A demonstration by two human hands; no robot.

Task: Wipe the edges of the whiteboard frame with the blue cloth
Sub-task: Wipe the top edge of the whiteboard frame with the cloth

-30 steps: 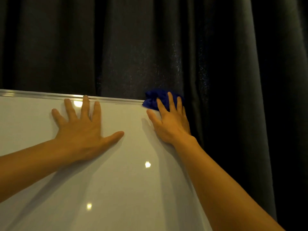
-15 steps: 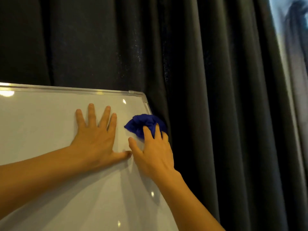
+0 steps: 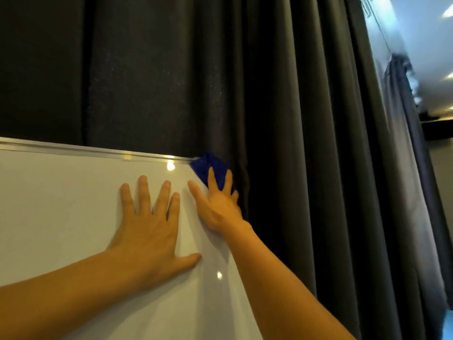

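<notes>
The whiteboard point(image 3: 61, 217) fills the lower left, its silver top frame point(image 3: 98, 151) running to the upper right corner. A bunched blue cloth point(image 3: 209, 168) covers that corner. My right hand point(image 3: 217, 204) presses on the cloth, fingers spread over it and palm on the board's right edge. My left hand point(image 3: 152, 227) lies flat on the white surface just left of the right hand, fingers apart, holding nothing. The right frame edge is hidden under my right hand and forearm.
A dark pleated curtain point(image 3: 282, 119) hangs close behind and right of the board. At the far right is a bright strip of ceiling with lights point(image 3: 436, 45).
The cloth and my right hand slid up the right edge from below the corner onto the top right corner. My left hand stayed flat on the board.
</notes>
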